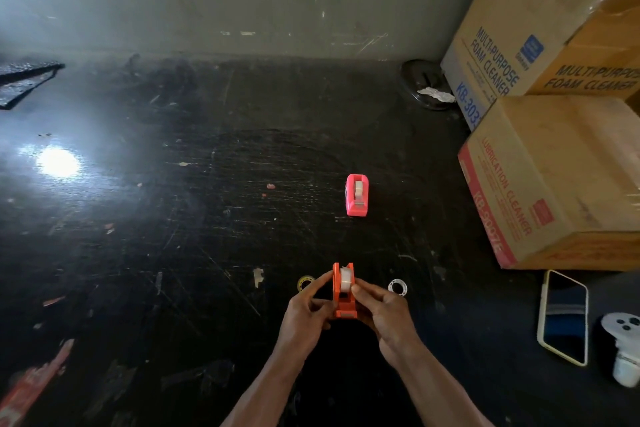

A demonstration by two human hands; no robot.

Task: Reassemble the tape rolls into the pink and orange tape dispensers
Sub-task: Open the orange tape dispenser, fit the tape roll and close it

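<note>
Both hands pinch the orange tape dispenser, left hand and right hand; the pink tape dispenser stands well apart, bare dark floor leftward.

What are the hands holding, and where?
Both hands, left and right, hold the orange dispenser by its two sides.

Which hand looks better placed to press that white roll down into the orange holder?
Probably the right hand: its fingertips already touch the tape roll, while the left hand grips the orange dispenser's side.
</note>
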